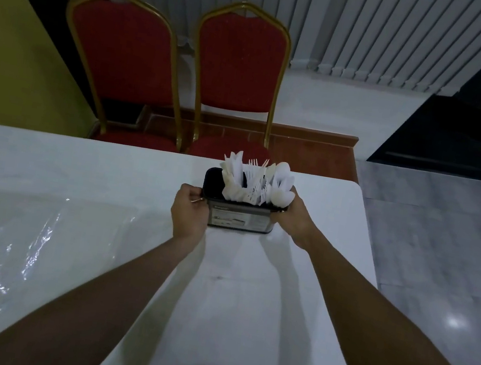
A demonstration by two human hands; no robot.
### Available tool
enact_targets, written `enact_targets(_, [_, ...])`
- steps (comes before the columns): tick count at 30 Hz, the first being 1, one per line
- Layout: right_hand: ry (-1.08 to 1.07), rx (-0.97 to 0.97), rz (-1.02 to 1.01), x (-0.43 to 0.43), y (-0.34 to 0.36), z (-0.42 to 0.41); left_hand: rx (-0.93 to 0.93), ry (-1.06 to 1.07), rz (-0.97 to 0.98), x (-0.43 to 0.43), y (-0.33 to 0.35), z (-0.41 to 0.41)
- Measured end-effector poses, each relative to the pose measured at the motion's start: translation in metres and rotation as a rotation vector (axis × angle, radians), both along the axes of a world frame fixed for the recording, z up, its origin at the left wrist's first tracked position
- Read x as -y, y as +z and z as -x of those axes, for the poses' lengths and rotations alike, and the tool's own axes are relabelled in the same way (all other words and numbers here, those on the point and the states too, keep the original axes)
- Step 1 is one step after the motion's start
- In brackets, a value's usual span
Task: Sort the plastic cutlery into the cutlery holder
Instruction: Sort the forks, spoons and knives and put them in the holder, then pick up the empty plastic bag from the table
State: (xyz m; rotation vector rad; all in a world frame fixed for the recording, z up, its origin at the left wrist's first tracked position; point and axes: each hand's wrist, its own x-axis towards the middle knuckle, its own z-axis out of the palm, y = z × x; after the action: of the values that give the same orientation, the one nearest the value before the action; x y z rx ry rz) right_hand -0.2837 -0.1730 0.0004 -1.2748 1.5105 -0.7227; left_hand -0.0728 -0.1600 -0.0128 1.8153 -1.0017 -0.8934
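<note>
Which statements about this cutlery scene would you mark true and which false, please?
1. The left hand and right hand hold the cutlery holder at opposite ends. True.
2. The cutlery holder lies on its side. False: it stands upright on the table.
3. White cutlery stands in the holder. True.
4. The chairs behind the table are blue. False: they are red with gold frames.

The label (240, 218) on the cutlery holder (212, 183) is unreadably small, and plastic cutlery (256, 181) hides most of its inside.
</note>
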Motion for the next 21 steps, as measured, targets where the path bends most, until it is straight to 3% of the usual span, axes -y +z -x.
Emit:
enact_targets(15, [-0.395,-0.204,-0.088,-0.055,-0.016,-0.040,0.147,-0.198,-0.018,-0.027,-0.003,-0.020])
enact_targets(21, [-0.151,-0.360,0.014,-0.096,-0.028,-0.074,0.215,-0.128,-0.028,-0.060,-0.003,-0.062])
